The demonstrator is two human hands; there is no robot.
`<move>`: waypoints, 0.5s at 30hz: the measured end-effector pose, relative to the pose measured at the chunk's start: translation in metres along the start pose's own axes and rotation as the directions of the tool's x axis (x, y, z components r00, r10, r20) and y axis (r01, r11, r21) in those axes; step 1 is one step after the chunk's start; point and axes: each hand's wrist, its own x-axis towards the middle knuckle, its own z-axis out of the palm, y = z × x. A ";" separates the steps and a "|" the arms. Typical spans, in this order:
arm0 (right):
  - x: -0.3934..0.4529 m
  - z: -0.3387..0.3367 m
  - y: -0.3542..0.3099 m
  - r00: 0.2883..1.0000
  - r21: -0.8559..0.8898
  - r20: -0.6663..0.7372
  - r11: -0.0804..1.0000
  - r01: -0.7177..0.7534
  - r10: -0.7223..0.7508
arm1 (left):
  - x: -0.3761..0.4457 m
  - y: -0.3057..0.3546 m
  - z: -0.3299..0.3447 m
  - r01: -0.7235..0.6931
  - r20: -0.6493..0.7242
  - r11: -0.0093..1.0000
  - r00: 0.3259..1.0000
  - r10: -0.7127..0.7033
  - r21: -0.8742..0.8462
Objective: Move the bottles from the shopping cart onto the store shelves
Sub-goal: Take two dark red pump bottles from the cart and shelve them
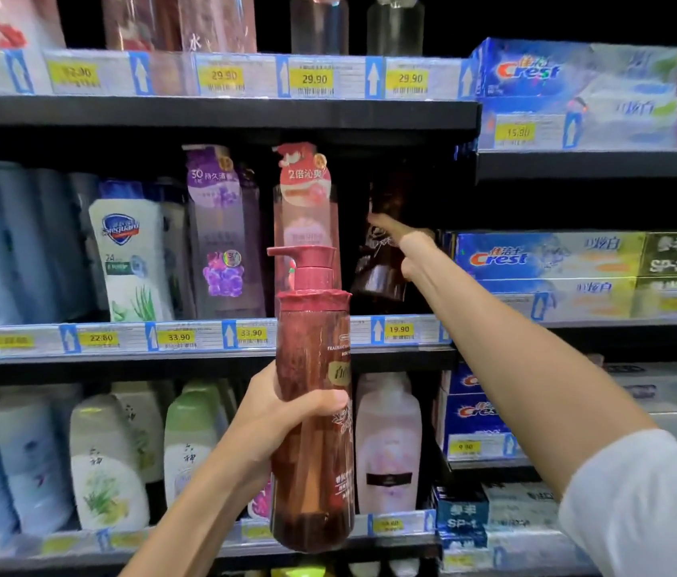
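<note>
Head view, left hand: the left hand [282, 414] grips a tall red pump bottle [312, 410] around its middle, fingers [330, 399] curled round the front of the body, thumb behind.
Head view, held bottle: upright, pump head and spout at the top pointing left; it is held in the air in front of the shelves, its pump level with the front edge of the middle shelf [203, 351], its base level with the front edge of the lower shelf [187, 543].
Head view, right hand: the right hand [405, 245] reaches into the right end of the middle shelf, index finger stretched out, the other fingers folded; it rests against a dark brown bottle [382, 264].
Head view, dark bottle: it stands tilted in the shadowed gap at the right end of the middle shelf, just right of a pink bottle [307, 214]; whether the fingers hold it or only touch it, I cannot tell.
Head view, neighbours: a purple bottle [224, 231] and a white Safeguard bottle [131, 260] stand further left on the same shelf.
Head view, right bay: Crest toothpaste boxes [545, 260] are stacked beside the hand.
Head view, shelf edges: yellow price tags [178, 337] run along the front rails.
</note>
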 end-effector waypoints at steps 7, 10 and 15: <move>0.013 -0.005 0.027 0.981 -0.180 0.153 0.973 0.147 -0.120 | 0.007 -0.004 -0.002 0.023 -0.013 1.000 1.000 -0.023 -0.004; 0.013 -0.010 0.032 0.979 -0.250 0.149 0.953 0.173 -0.139 | 0.009 -0.005 -0.001 0.033 -0.013 0.999 0.999 -0.034 -0.006; 0.015 -0.019 0.043 0.976 -0.441 0.042 0.872 0.212 -0.216 | 0.010 -0.006 0.001 0.036 0.009 0.999 0.999 -0.036 -0.006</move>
